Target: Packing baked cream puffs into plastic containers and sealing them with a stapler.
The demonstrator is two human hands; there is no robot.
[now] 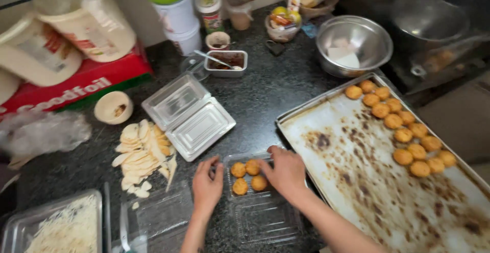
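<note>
four fried balls (248, 176) already sit in the open clear box (265, 217) near the middle; the right hand (287, 171) rests open on them, the left hand (206, 184) steadies its edge, loosely curled. about fourteen remain on the tray (357, 181), right.

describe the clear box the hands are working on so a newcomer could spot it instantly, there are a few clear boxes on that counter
Start at the big stained baking tray on the right of the dark counter. Just off its left edge, nearest the camera, lies an open clear hinged box, with the left hand and right hand at its far half. Unlike the empty open box farther back, it holds four round golden patties.
</note>
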